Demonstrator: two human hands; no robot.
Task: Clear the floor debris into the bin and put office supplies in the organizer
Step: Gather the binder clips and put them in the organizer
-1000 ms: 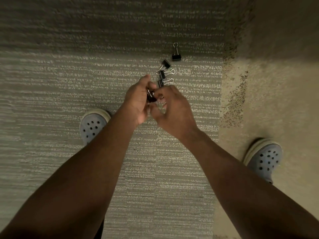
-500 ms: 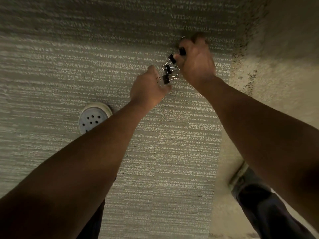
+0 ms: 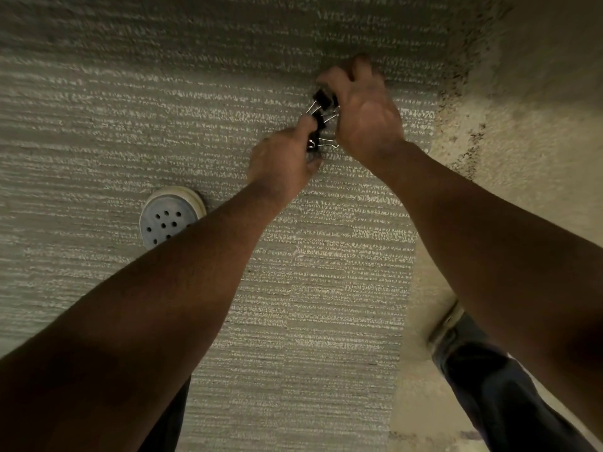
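Grey carpet (image 3: 163, 125): ribbed, stripy pile, takes up most of the floor in front of the person. Top bit is in shadow.
Tan floor strip (image 3: 538, 141): smoother-looking patch running down the right side, with dark speckly bits along the seam where it meets the carpet. Can't tell if that's dirt or just the pattern tbh.
Arms: both bare and reaching down and forward, meeting over the carpet close to that seam.
Trouser leg (image 3: 496, 386): dark, lower right, standing on the tan strip.
Shoe (image 3: 166, 216): pale clog with holes in the toe, planted on the carpet just left of the left forearm.
Right hand (image 3: 365, 115): back of it faces up, fingers curled down, pinching a black binder clip (image 3: 323, 97) at the far end of the pile. Fingertips are dug in right at the carpet.
Left hand (image 3: 280, 161): curled as well, thumb sticking up against the clips. Looks like it's gripping some, wire handles poking out by the thumb, but how many is anyone's guess.
Binder clips (image 3: 321, 125): small black ones with silver wire handles, bunched in the gap between the two hands, right down at carpet level. One set of handles (image 3: 328, 144) sticks out toward the right wrist. Honestly can't tell which are lying loose and which are already held.
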